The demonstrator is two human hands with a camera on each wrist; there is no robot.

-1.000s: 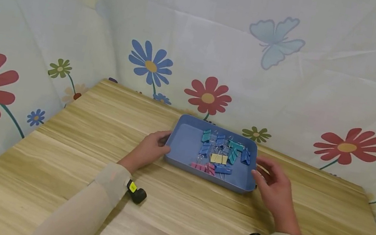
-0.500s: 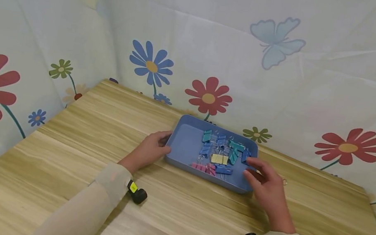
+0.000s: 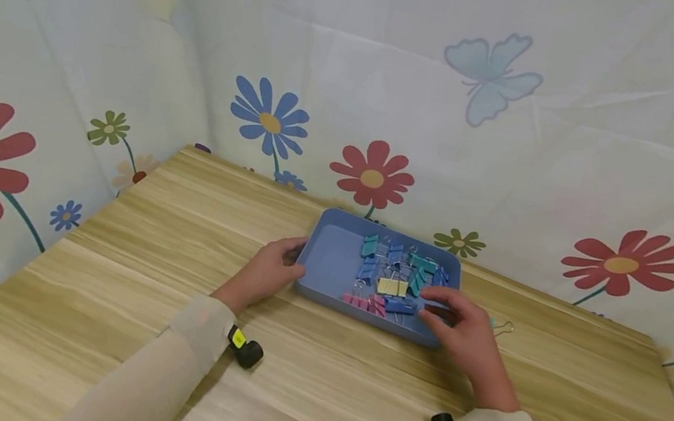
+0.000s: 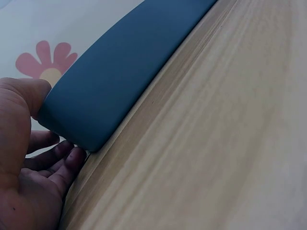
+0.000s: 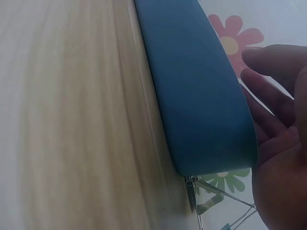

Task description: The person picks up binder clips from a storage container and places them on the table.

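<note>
A blue rectangular tray (image 3: 328,258) lies on the table with several binder clips in its right half. Among them are a yellow binder clip (image 3: 392,288), a blue binder clip (image 3: 400,306), a teal one and pink ones near the front wall. My left hand (image 3: 263,273) grips the tray's left end, thumb at the rim and fingers low against the end, as the left wrist view shows. My right hand (image 3: 472,337) hovers over the right end with thumb and forefinger apart beside the blue clip, holding nothing. Part of that end is hidden behind it.
Outside the tray, beyond my right hand, wire handles of a binder clip (image 3: 502,328) show on the wooden table (image 3: 312,387). A white flowered cloth (image 3: 520,168) hangs along the table's back edge.
My right hand has moved left from the tray's right end to over its inside, uncovering the clip outside on the right. My left hand and the tray have stayed put.
</note>
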